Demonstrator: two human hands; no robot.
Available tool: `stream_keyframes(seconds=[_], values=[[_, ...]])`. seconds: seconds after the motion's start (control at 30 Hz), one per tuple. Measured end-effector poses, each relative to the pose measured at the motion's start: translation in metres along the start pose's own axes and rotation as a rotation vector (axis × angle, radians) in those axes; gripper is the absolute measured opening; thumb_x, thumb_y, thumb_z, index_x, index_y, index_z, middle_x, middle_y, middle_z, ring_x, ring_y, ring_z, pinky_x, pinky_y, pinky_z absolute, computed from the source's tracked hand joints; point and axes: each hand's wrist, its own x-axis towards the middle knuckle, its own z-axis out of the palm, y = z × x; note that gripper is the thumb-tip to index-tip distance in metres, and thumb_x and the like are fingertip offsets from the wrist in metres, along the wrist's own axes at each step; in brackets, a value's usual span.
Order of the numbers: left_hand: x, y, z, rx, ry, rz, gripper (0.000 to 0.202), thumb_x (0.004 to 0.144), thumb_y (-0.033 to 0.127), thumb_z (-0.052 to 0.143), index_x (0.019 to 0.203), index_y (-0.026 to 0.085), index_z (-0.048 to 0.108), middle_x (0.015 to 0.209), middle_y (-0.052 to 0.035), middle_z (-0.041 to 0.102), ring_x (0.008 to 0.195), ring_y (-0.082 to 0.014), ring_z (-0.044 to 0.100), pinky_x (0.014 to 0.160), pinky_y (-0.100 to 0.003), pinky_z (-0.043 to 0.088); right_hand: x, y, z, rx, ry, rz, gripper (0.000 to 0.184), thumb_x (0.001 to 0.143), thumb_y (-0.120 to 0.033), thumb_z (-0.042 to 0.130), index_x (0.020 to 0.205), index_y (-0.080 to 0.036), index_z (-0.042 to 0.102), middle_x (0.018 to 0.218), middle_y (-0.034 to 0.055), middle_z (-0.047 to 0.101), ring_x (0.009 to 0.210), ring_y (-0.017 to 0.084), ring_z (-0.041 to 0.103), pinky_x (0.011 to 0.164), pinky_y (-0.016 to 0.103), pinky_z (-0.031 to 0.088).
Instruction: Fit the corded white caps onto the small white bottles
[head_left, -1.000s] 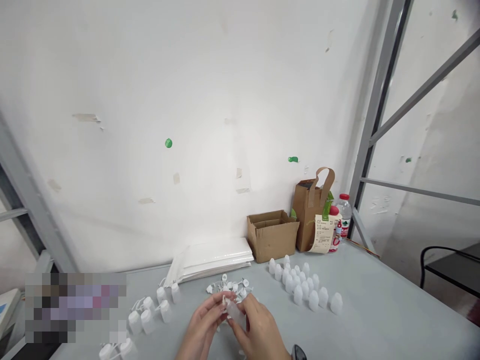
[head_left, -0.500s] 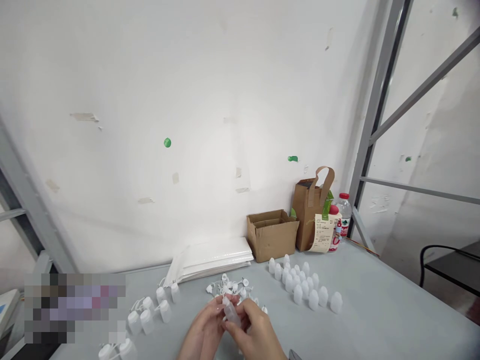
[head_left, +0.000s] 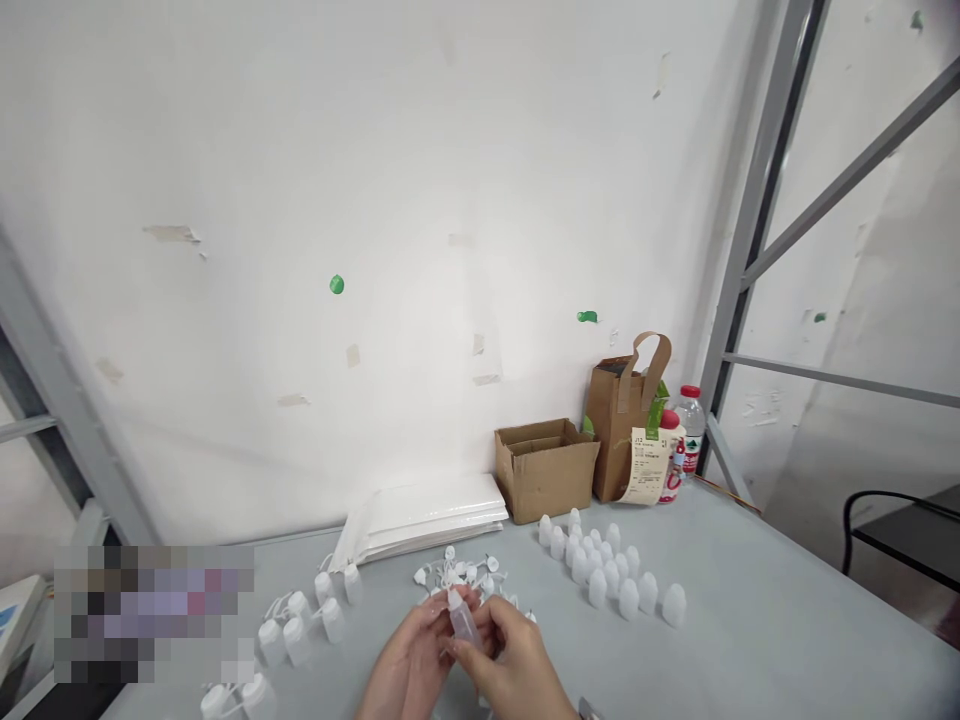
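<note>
Between my hands, near the bottom middle of the head view, is a small translucent dropper-like bottle [head_left: 465, 626] with a tapered tip, tilted up and to the left. My left hand [head_left: 407, 655] curls round its left side. From the right, the thumb and fingers of my right hand [head_left: 521, 655] grip its body. Just behind my hands lies a heap of small white caps with thin cords [head_left: 471, 573], partly hidden by my fingers. Several translucent egg-shaped pieces [head_left: 628, 598] stand to the right. On the left are several white capped bottles with cords [head_left: 297, 642].
A stack of flat white packets [head_left: 427, 515] lies against the wall. Beside it stand an open cardboard box [head_left: 551, 480], a brown paper bag [head_left: 611, 430] and a red-capped water bottle [head_left: 690, 430]. Grey metal posts [head_left: 757, 230] frame the grey table [head_left: 780, 620].
The bottle has turned slightly in my fingers and its tapered tip shows more plainly. Both hands stay in nearly the same place.
</note>
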Motion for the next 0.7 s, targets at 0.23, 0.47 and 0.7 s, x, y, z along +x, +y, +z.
stream_keyframes(seconds=[0.23, 0.47, 0.7], values=[[0.0, -0.002, 0.002, -0.058, -0.014, -0.05, 0.023, 0.07, 0.023, 0.054, 0.086, 0.013, 0.067, 0.092, -0.0093, 0.072, 0.102, -0.0263, 0.06, 0.09, -0.036, 0.04, 0.003, 0.007, 0.005, 0.301, -0.111, 0.136, 0.042, 0.061, -0.055, 0.068, 0.069, -0.017, 0.051, 0.054, -0.0047, 0.052, 0.039, 0.008, 0.044, 0.039, 0.02, 0.036], [-0.001, -0.001, 0.003, -0.005, -0.037, -0.046, 0.019, 0.072, 0.025, 0.055, 0.086, 0.016, 0.065, 0.089, -0.0063, 0.071, 0.061, -0.0177, 0.061, 0.057, -0.031, 0.042, 0.008, -0.001, 0.006, 0.535, -0.177, 0.232, 0.053, 0.046, -0.061, 0.073, 0.061, -0.016, 0.049, 0.052, -0.0015, 0.059, 0.033, 0.007, 0.047, 0.036, 0.022, 0.04], [-0.011, 0.006, 0.012, 0.056, -0.025, -0.017, 0.02, 0.068, 0.027, 0.056, 0.083, 0.018, 0.067, 0.096, -0.0062, 0.069, 0.09, -0.025, 0.06, 0.07, -0.033, 0.043, 0.007, -0.011, -0.003, 0.703, -0.323, 0.277, 0.045, 0.047, -0.05, 0.079, 0.058, -0.015, 0.052, 0.049, -0.0016, 0.06, 0.032, 0.008, 0.05, 0.036, 0.02, 0.039]])
